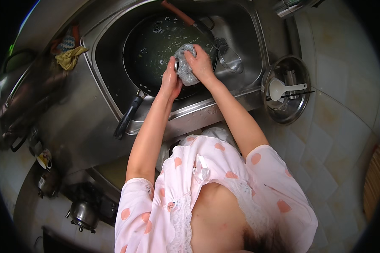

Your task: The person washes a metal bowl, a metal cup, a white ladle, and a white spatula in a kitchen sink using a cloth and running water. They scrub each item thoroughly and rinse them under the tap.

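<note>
My right hand (204,63) grips a wet grey mesh dishcloth (186,74), thumb and fingers pressed into its top. On the other side, my left hand (171,79) holds a small object with a round metal rim (176,66) against the cloth. Most of that object is hidden by the cloth and fingers. Both hands are over a large dark wok (145,53) of greenish water, which sits in a stainless steel sink (240,34). The wok's black handle (128,117) juts over the sink's near left rim. A wire-mesh skimmer (230,59) with a brown handle lies across the wok's right side.
Right of the sink, a steel basin (286,110) holds a white ladle (277,89), a clear item and dark chopsticks. A yellow rag (69,58) lies on the left counter (66,104). A kettle (84,215) stands lower left, with a cup (44,158) beyond it.
</note>
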Demonstrator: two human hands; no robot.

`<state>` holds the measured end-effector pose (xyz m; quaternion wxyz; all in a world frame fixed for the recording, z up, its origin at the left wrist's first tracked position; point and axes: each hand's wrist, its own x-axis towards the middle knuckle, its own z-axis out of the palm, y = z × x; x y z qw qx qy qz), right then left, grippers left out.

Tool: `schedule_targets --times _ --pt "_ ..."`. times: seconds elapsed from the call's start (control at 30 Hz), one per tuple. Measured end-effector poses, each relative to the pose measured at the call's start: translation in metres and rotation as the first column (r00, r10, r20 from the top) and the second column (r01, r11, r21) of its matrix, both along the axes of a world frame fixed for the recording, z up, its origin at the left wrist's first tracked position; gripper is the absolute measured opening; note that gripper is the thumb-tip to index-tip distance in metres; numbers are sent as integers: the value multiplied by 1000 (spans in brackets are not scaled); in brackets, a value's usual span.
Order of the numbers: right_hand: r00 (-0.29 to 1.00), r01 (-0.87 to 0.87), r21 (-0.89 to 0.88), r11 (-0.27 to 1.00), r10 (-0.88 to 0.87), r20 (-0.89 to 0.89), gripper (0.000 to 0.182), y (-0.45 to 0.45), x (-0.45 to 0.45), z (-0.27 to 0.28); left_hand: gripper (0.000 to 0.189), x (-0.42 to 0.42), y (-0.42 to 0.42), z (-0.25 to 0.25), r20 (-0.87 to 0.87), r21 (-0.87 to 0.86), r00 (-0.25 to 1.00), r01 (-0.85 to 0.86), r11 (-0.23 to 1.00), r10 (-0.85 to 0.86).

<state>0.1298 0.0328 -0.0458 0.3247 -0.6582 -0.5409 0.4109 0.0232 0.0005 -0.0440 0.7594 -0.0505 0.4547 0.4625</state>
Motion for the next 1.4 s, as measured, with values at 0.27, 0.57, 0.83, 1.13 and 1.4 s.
schedule_targets --times 0.27,0.57,0.83,1.13,1.4 --pt "849 -516 196 834 467 245 45 -12 -2 40 38 -26 0 -5 -328 109 924 246 963 -199" --pt "843 -402 252 880 248 478 15 1 -18 39 33 -7 7 -7 -619 343 778 144 928 109" --pt "840 -367 209 907 226 493 17 -4 -10 42 51 -15 13 12 -734 114 660 350 930 -158" --pt "841 -395 225 891 252 479 21 11 -8 48 41 6 9 33 -826 329 546 263 907 141" --pt "955 -127 -364 923 15 -295 40 13 13 37 45 -22 19 24 -247 242 951 -126 962 187"
